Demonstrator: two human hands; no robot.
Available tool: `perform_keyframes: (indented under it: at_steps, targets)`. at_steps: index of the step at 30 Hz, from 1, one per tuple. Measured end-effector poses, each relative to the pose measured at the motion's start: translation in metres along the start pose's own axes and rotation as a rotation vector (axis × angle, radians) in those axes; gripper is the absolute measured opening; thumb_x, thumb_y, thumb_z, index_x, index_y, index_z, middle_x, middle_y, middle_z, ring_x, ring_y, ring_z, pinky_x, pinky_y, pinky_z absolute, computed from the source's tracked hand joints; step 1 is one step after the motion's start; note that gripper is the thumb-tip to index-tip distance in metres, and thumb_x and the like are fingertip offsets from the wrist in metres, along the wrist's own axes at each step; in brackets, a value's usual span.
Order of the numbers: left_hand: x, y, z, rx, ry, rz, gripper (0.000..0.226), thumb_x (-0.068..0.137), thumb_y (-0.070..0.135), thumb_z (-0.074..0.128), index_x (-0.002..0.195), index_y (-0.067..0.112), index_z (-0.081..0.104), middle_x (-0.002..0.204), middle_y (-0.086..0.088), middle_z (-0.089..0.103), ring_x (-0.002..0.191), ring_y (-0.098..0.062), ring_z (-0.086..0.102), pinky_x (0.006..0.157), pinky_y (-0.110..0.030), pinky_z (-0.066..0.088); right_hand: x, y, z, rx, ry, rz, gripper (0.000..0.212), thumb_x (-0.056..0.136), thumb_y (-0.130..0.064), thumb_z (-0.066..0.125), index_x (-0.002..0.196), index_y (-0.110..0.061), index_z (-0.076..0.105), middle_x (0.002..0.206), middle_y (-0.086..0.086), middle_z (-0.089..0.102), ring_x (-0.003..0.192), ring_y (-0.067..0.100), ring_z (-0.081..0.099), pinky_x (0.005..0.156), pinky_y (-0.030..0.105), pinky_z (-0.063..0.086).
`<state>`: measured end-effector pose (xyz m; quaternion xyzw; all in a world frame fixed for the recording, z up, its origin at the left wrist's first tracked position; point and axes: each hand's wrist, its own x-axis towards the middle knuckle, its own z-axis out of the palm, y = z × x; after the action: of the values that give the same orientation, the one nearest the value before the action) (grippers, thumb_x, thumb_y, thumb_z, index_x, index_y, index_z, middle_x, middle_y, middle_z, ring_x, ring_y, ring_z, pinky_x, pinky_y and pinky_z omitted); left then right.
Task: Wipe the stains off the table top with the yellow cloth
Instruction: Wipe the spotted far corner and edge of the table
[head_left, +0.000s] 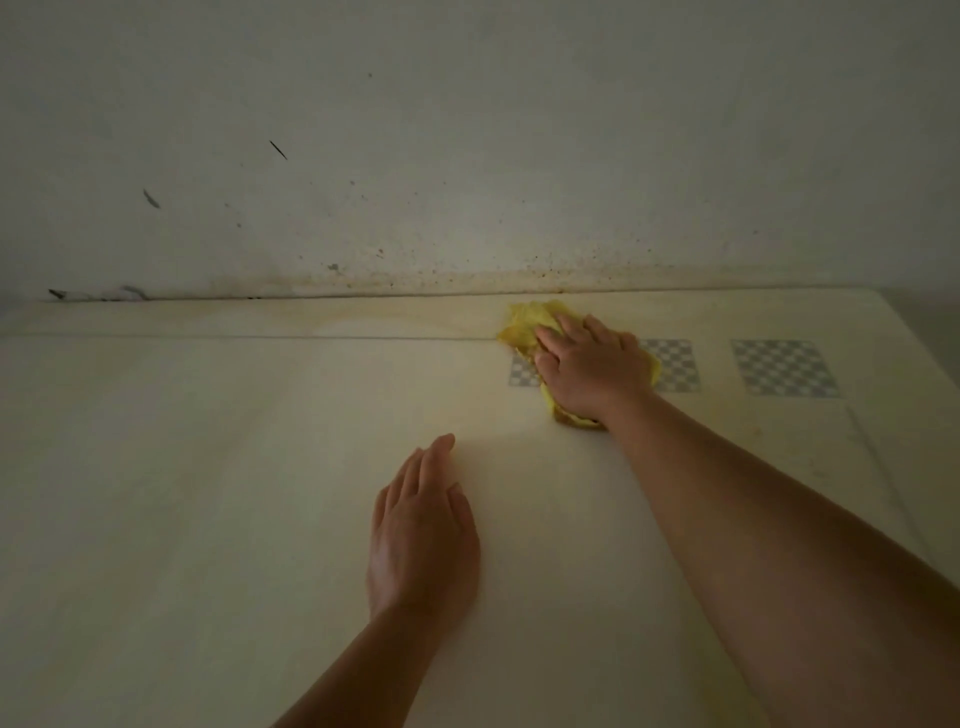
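We work on the pale cream, smooth table top (260, 467), which fills the lower two thirds of the frame and butts against a speckled, off-white wall (467, 130) along the upper third. The crumpled yellow cloth (530, 325) lies right of centre, close to the table's far edge, partly over the leftmost of the grey-and-white chequered squares (784, 366) printed on the surface. Our right hand (592, 366) lies flat on the cloth, fingers extended and slightly spread, pressing it down rather than gripping it; whether the thumb catches a fold underneath cannot be told. Our left hand (423, 535) rests palm down on bare table in the lower centre, fingers together and extended, holding nothing and apparently serving as a brace. A brownish-yellow stain band (405, 314) runs along the far strip of the table to the left of the cloth, and dark specks gather at the seam with the wall. We judge the step in hand to be wiping that band. To do it well, we keep the palm weight over the middle of the cloth, draw it leftward along the seam in overlapping passes, and refold to a clean face once the underside soils. We keep the left hand planted so the reach stays steady.
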<state>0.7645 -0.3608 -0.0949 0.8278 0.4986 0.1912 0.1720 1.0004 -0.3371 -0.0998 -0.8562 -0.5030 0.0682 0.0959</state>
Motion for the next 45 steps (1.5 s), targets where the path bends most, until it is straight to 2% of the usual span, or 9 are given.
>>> perform_keyframes:
  at_steps: [10, 18, 23, 27, 32, 35, 37, 41, 45]
  targets:
    - [0.002, -0.003, -0.001, 0.012, 0.016, 0.023, 0.05, 0.087, 0.02, 0.039, 0.135, 0.033, 0.033, 0.142, 0.007, 0.044, 0.128, -0.016, 0.039, 0.108, -0.028, 0.028, 0.021, 0.033, -0.008, -0.013, 0.119, 0.185, 0.044, 0.098, -0.037, 0.017, 0.139, -0.029, 0.03, 0.156, 0.001, 0.017, 0.14, 0.026, 0.014, 0.11, 0.051, 0.016]
    - [0.002, -0.005, -0.001, -0.005, 0.02, 0.037, 0.049, 0.087, 0.02, 0.04, 0.134, 0.03, 0.035, 0.142, 0.002, 0.046, 0.127, -0.02, 0.043, 0.108, -0.034, 0.033, -0.028, 0.118, -0.035, -0.055, 0.198, 0.446, 0.038, 0.096, -0.032, 0.023, 0.128, -0.024, 0.042, 0.149, 0.006, 0.027, 0.13, 0.034, 0.024, 0.102, 0.049, 0.024]
    - [0.002, -0.005, 0.0, -0.01, 0.029, 0.049, 0.047, 0.086, 0.019, 0.04, 0.133, 0.028, 0.037, 0.14, 0.0, 0.049, 0.125, -0.023, 0.045, 0.107, -0.038, 0.035, -0.057, 0.149, -0.043, 0.004, 0.208, 0.555, 0.041, 0.093, -0.027, 0.028, 0.133, -0.021, 0.033, 0.147, 0.015, 0.03, 0.129, 0.038, 0.028, 0.104, 0.05, 0.024]
    - [0.003, -0.005, 0.001, -0.003, 0.048, 0.087, 0.044, 0.085, 0.016, 0.041, 0.128, 0.023, 0.044, 0.135, -0.005, 0.053, 0.122, -0.026, 0.048, 0.106, -0.038, 0.035, -0.073, 0.15, -0.043, 0.071, 0.188, 0.452, 0.054, 0.092, -0.024, 0.031, 0.143, -0.032, 0.02, 0.146, 0.015, 0.036, 0.128, 0.039, 0.036, 0.105, 0.047, 0.03]
    - [0.001, -0.002, -0.001, -0.035, 0.057, 0.126, 0.027, 0.087, 0.015, 0.042, 0.107, 0.017, 0.06, 0.124, -0.006, 0.06, 0.114, -0.028, 0.052, 0.099, -0.037, 0.038, -0.12, 0.121, -0.044, 0.425, 0.111, 0.191, 0.051, 0.087, -0.011, 0.045, 0.12, -0.049, 0.053, 0.145, -0.004, 0.041, 0.125, 0.021, 0.046, 0.098, 0.027, 0.036]
    - [0.002, -0.005, -0.004, -0.045, 0.005, 0.128, 0.027, 0.088, 0.016, 0.041, 0.108, 0.019, 0.06, 0.128, -0.006, 0.057, 0.118, -0.029, 0.051, 0.098, -0.037, 0.039, -0.151, 0.091, -0.042, 0.528, 0.029, 0.088, 0.05, 0.082, -0.003, 0.051, 0.107, -0.044, 0.064, 0.141, -0.005, 0.047, 0.128, 0.018, 0.041, 0.108, 0.027, 0.026]
    - [-0.001, -0.008, -0.008, -0.042, -0.054, 0.158, 0.028, 0.089, 0.014, 0.041, 0.11, 0.018, 0.059, 0.129, -0.007, 0.056, 0.118, -0.03, 0.051, 0.098, -0.036, 0.039, -0.175, 0.073, -0.038, 0.571, 0.013, 0.032, 0.048, 0.079, -0.003, 0.054, 0.096, -0.045, 0.068, 0.134, -0.005, 0.054, 0.124, 0.015, 0.046, 0.11, 0.031, 0.028]
    - [-0.024, -0.011, -0.019, -0.037, -0.072, 0.188, 0.028, 0.09, 0.011, 0.042, 0.11, 0.013, 0.061, 0.128, -0.011, 0.058, 0.119, -0.03, 0.052, 0.099, -0.036, 0.039, -0.229, 0.044, -0.033, 0.652, -0.028, -0.042, 0.044, 0.073, 0.001, 0.057, 0.08, -0.039, 0.073, 0.091, -0.022, 0.064, 0.099, -0.001, 0.056, 0.088, 0.009, 0.039]
    - [-0.066, -0.011, -0.025, -0.074, -0.086, 0.22, 0.027, 0.087, 0.007, 0.043, 0.104, 0.012, 0.063, 0.122, -0.012, 0.062, 0.12, -0.029, 0.052, 0.098, -0.035, 0.039, -0.283, 0.023, -0.025, 0.731, -0.068, -0.099, 0.041, 0.069, 0.007, 0.057, 0.077, -0.029, 0.076, 0.085, -0.02, 0.067, 0.091, -0.004, 0.059, 0.082, 0.007, 0.041]
